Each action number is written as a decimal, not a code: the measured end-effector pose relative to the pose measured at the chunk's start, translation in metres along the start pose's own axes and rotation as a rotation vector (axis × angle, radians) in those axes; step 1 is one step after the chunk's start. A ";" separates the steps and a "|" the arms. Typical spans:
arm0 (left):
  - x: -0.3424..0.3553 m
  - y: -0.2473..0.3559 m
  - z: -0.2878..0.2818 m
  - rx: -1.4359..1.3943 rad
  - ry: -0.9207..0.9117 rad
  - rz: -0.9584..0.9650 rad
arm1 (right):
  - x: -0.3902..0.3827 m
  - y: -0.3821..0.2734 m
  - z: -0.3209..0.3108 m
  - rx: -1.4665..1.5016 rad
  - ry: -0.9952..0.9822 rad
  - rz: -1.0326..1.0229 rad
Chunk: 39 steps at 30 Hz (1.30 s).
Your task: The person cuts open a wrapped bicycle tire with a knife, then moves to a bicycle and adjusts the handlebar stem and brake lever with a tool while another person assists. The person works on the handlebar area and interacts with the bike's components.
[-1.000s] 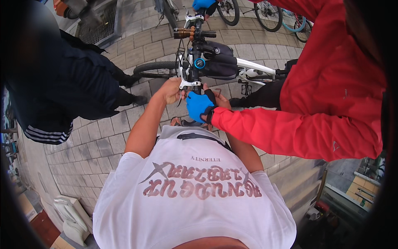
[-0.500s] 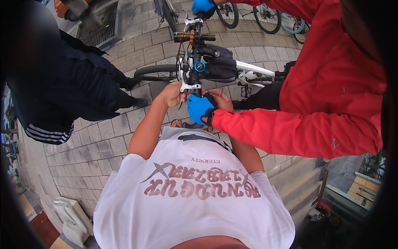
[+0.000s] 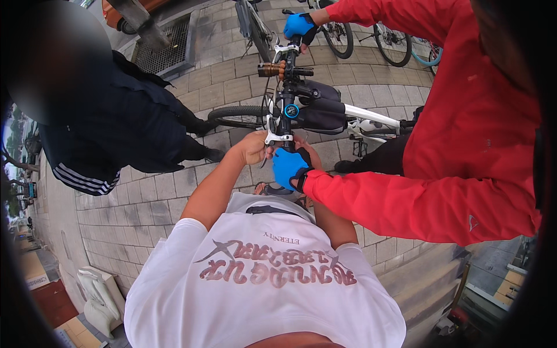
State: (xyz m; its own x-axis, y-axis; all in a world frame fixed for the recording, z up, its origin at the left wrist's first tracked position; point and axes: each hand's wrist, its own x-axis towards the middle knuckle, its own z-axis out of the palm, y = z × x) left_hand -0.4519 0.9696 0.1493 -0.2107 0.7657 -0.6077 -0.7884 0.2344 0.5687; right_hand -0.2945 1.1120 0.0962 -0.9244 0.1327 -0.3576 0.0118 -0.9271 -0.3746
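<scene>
My left hand point(image 3: 253, 148) is closed at the white brake lever point(image 3: 271, 138) on the near end of a black handlebar point(image 3: 287, 93). My right hand point(image 3: 307, 146) is just right of the bar with bent fingers, partly hidden behind a blue-gloved hand point(image 3: 287, 169); what it holds is unclear, perhaps a thin tool. That glove belongs to a person in a red jacket point(image 3: 464, 116), whose other gloved hand point(image 3: 299, 26) grips the far end of the bar. The bar carries a bronze-coloured light point(image 3: 268, 69) and a small blue-ringed round device point(image 3: 291, 110).
The white bicycle frame point(image 3: 368, 114) and black bag point(image 3: 319, 110) extend rightward from the bar. A person in dark clothes point(image 3: 127, 127) stands at the left. Parked bicycles point(image 3: 389, 46), a tree grate point(image 3: 159, 55) and an orange vehicle point(image 3: 122, 11) are beyond. Paving point(image 3: 139, 214) lies underfoot.
The bar, bicycle and both people appear slightly lower and further right in the view. My hands stay at the near end of the handlebar, with little visible change in grip.
</scene>
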 end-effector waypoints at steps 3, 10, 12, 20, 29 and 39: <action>-0.006 0.007 0.009 0.033 -0.014 -0.055 | 0.002 -0.013 -0.006 0.012 0.276 -0.076; -0.002 0.002 0.007 -0.006 -0.010 -0.027 | -0.028 -0.059 -0.029 -0.036 0.099 0.079; 0.001 0.003 0.010 0.001 0.018 -0.049 | -0.021 -0.052 -0.056 0.013 0.003 0.129; -0.002 0.002 -0.001 0.192 0.234 0.049 | -0.030 -0.004 0.019 0.175 0.161 0.202; -0.085 0.011 0.062 0.769 0.273 0.405 | -0.015 0.030 -0.015 -1.101 -0.186 -0.329; -0.067 -0.006 -0.022 -0.099 0.228 0.191 | -0.013 0.015 -0.002 0.376 -0.233 0.263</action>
State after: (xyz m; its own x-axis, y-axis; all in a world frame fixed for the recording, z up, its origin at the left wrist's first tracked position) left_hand -0.4458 0.9036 0.1738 -0.4758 0.6333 -0.6104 -0.7721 0.0317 0.6347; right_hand -0.2811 1.0970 0.0937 -0.9696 -0.1638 -0.1820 0.1570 -0.9863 0.0510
